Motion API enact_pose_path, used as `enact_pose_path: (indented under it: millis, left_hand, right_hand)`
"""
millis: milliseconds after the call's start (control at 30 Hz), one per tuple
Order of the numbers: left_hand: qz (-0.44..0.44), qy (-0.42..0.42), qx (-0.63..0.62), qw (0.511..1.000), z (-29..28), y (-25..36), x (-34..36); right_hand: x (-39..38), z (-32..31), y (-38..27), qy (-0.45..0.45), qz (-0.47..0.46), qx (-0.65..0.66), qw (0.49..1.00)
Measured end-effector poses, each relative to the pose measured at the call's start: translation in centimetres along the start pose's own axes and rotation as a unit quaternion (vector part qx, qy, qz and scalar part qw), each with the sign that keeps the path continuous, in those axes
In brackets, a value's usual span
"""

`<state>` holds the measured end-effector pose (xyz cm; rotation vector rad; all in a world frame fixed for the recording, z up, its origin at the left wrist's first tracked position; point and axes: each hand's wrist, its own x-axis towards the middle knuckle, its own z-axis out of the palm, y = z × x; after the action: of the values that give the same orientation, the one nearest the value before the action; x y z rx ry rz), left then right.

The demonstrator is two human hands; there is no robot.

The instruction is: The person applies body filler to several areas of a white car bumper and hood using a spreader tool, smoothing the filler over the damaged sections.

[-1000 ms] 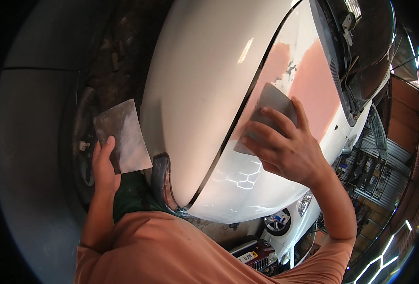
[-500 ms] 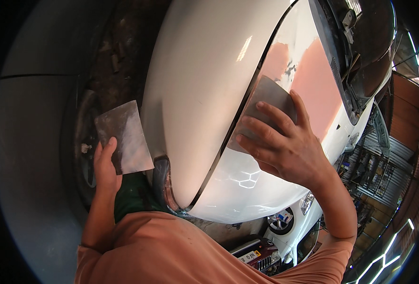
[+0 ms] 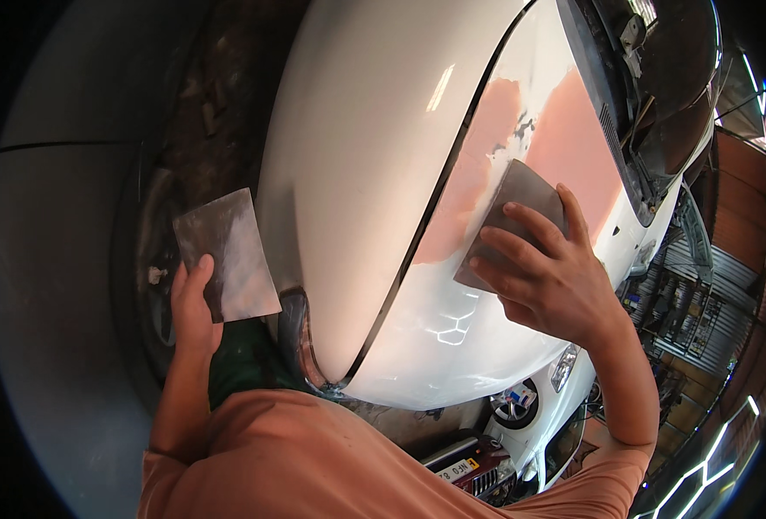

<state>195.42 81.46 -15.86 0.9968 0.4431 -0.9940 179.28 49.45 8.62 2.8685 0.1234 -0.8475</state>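
Note:
My right hand (image 3: pixel 551 272) has its fingers spread over a thin, dark grey rectangular sheet (image 3: pixel 521 195), which it holds against the white car hood (image 3: pixel 478 298). Beside the sheet are smooth pink filler patches (image 3: pixel 465 195), with a bigger one (image 3: pixel 582 143) toward the windshield. Small dark bare spots show between them. My left hand (image 3: pixel 194 303) grips a second thin, stiff grey sheet (image 3: pixel 236 259) by its lower left edge, thumb on top. Pale smears cover part of that sheet, held clear of the white fender (image 3: pixel 348 199).
A dark grey car (image 3: pixel 63 285) stands close on the left. A panel gap runs between fender and hood. The headlight recess edge (image 3: pixel 301 333) is near my body. Another white car (image 3: pixel 556 389) and a dark red vehicle (image 3: pixel 478 463) are at the lower right.
My right hand and its sheet have moved right and slightly toward me, uncovering more of the pink patch near the panel gap. The left hand has barely moved.

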Motion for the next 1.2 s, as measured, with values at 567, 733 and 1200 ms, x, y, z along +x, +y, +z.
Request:
enact_pose_path:
  millis: [567, 733, 1200]
  left_hand:
    - [-0.004, 0.002, 0.000, 1.000, 0.2, 0.0, 0.3]
    - [-0.004, -0.004, 0.005, 1.000, 0.3, -0.1, 0.5]
    - [-0.007, 0.006, 0.005, 1.000, 1.3, 0.3, 1.1]
  right_hand:
    - [3.5, 0.8, 0.1, 0.049, -0.027, 0.010, 0.998]
    - [0.7, 0.3, 0.8, -0.010, -0.006, 0.009, 1.000]
    - [4.6, -1.2, 2.8, 0.068, -0.042, 0.020, 0.997]
